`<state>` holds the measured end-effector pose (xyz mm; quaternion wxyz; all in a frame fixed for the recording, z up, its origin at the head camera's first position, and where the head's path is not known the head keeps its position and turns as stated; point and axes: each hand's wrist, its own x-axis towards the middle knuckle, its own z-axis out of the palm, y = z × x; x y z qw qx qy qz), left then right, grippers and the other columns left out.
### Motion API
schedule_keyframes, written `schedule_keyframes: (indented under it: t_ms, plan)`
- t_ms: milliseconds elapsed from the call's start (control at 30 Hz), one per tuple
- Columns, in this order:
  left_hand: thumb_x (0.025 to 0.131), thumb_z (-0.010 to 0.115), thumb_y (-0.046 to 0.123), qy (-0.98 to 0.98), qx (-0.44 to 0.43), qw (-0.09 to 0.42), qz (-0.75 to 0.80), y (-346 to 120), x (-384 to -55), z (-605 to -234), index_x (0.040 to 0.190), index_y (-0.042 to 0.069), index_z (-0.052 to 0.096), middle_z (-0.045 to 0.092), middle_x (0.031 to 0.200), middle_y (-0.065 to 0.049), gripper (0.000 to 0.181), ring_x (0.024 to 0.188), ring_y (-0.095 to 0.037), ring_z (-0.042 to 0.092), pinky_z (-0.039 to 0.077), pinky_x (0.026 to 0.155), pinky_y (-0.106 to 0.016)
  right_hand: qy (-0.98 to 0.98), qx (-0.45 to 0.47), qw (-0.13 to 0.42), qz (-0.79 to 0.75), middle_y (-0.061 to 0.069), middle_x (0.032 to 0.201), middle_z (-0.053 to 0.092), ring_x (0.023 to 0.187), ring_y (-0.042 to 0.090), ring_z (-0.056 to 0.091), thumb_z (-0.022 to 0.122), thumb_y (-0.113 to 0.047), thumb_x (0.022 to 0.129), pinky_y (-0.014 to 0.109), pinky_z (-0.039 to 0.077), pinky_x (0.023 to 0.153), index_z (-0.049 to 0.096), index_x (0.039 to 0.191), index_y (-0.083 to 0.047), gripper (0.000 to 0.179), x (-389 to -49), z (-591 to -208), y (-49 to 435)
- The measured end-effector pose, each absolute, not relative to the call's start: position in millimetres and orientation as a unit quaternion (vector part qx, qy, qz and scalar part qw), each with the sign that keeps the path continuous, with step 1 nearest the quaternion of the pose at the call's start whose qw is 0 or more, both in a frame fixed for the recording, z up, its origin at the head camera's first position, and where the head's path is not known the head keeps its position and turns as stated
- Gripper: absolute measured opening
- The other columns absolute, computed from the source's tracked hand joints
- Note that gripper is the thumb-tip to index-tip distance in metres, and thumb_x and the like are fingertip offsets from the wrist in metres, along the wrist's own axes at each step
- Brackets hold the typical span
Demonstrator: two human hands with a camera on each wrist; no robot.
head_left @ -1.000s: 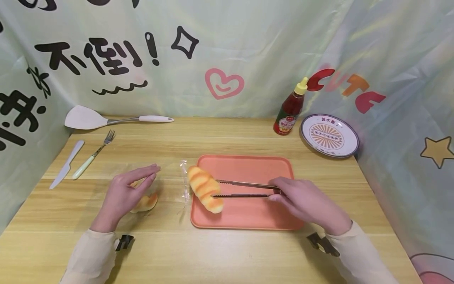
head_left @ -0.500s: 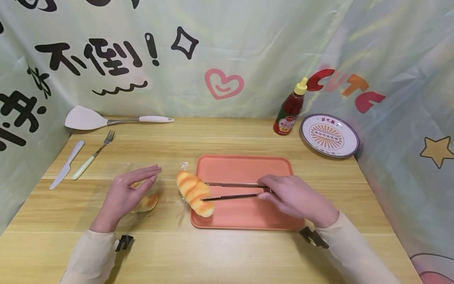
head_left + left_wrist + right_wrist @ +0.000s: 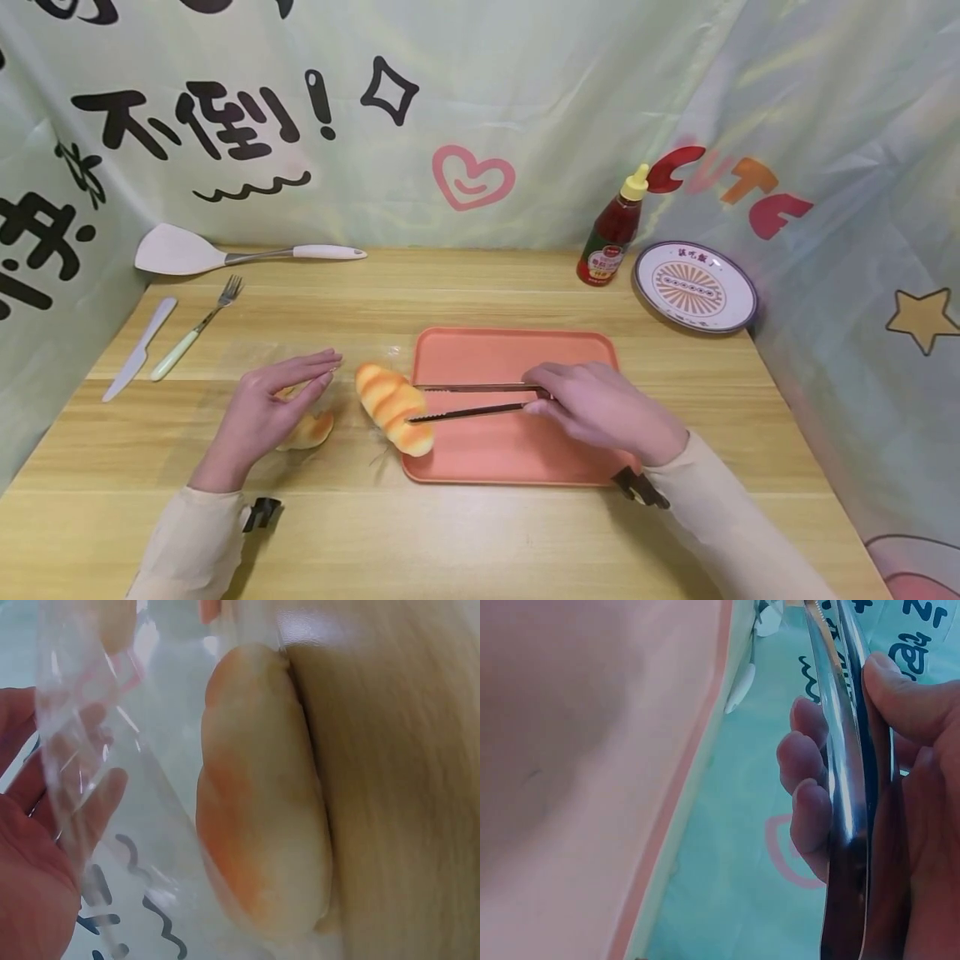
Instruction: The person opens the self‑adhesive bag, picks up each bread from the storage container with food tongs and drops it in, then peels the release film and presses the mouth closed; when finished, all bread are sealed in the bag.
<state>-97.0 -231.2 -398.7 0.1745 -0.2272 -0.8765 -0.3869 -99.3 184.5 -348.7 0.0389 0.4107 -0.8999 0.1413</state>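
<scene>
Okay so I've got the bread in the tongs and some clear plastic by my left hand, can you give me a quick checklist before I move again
1. Tongs held in the right hand: ok.
2. Striped roll between the tong tips: ok.
3. Striped roll clear of the tray: not ok; its near end overlaps the left rim in the head view.
4. Left hand at the clear plastic: ok; fingers show through the film.
5. Plastic open toward the striped roll: cannot tell; too transparent.
6. Knife and fork out of the way: ok; both lie beyond the left hand.
</scene>
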Motion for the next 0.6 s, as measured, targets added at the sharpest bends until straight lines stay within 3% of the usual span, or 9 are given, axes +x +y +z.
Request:
schedule_keyframes:
  t_ms: [167, 400, 600]
  plan:
    - [0.084, 0.076, -0.001, -0.874, -0.236, 0.178, -0.387, -232, -97, -399, 0.109, 0.007, 0.076, 0.069, 0.119, -0.006, 0.027, 0.113, -0.009, 0.061, 0.040, 0.095, -0.012, -0.907, 0.403, 0.016, 0.125, -0.009, 0.086, 0.057, 0.060, 0.006, 0.048, 0.065, -0.032, 0.097, 0.026, 0.045, 0.056, 0.064, 0.108, -0.012, 0.023, -100, -344, 176]
    - [0.084, 0.075, -0.001, -0.871, -0.245, 0.173, -0.389, -232, -96, -399, 0.110, 0.008, 0.076, 0.068, 0.120, -0.005, 0.027, 0.112, -0.010, 0.061, 0.051, 0.077, -0.014, -0.910, 0.400, -0.003, 0.108, -0.008, 0.085, 0.057, 0.056, 0.007, 0.045, 0.064, -0.031, 0.097, 0.024, 0.041, 0.052, 0.063, 0.107, -0.011, 0.022, -103, -340, 165]
    - [0.083, 0.076, -0.003, -0.870, -0.253, 0.171, -0.386, -231, -95, -399, 0.110, 0.008, 0.076, 0.069, 0.120, -0.004, 0.029, 0.110, -0.015, 0.063, 0.048, 0.082, -0.012, -0.910, 0.402, 0.000, 0.103, -0.008, 0.083, 0.056, 0.055, 0.007, 0.044, 0.065, -0.030, 0.097, 0.024, 0.041, 0.051, 0.063, 0.105, -0.012, 0.020, -108, -338, 155]
